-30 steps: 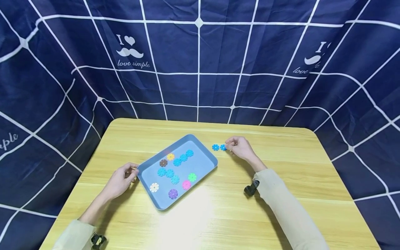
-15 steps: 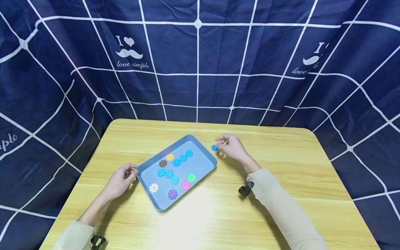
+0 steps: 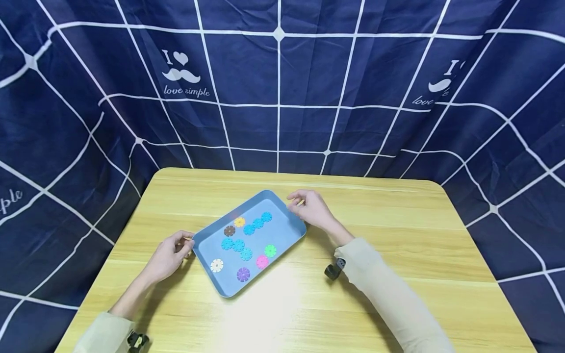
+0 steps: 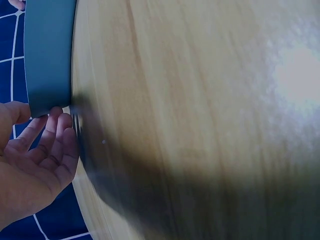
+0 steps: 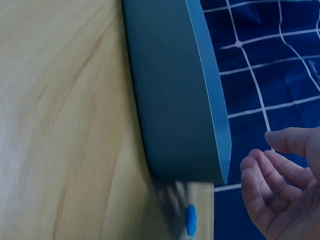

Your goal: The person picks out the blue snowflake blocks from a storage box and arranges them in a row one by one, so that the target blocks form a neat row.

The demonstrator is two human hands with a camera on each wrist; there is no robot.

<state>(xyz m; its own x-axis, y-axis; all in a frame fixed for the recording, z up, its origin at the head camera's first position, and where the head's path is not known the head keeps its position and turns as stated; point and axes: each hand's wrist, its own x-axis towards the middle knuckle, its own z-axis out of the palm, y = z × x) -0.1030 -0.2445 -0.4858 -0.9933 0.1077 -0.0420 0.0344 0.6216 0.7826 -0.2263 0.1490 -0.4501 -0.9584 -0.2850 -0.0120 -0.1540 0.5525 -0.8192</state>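
A grey-blue tray point(image 3: 207, 267) lies slanted on the table. Inside it are two short rows of joined blue snowflake discs point(image 3: 238, 245), plus loose brown point(image 3: 229, 231), orange point(image 3: 239, 222), cream point(image 3: 217, 265), purple point(image 3: 243, 274), pink point(image 3: 262, 262) and green discs point(image 3: 270, 250). My left hand point(image 3: 169, 256) holds the tray's left corner, thumb at the rim and fingertips against the end wall. My right hand point(image 3: 312, 211) hovers at the tray's right corner, fingers loosely bent with nothing between them. In the right wrist view, a blue disc point(image 5: 191, 220) lies on the table past the tray's end; the head view hides it.
The wooden table point(image 3: 397, 220) has its back edge behind the tray. A dark blue curtain point(image 3: 309, 73) with white grid lines surrounds it. A black wrist camera point(image 3: 335, 269) sits on the right sleeve, another point(image 3: 138, 340) on the left.
My right hand has moved left from the blue discs on the table to the tray's right corner, covering those discs in the head view. My left hand has stayed at the tray.
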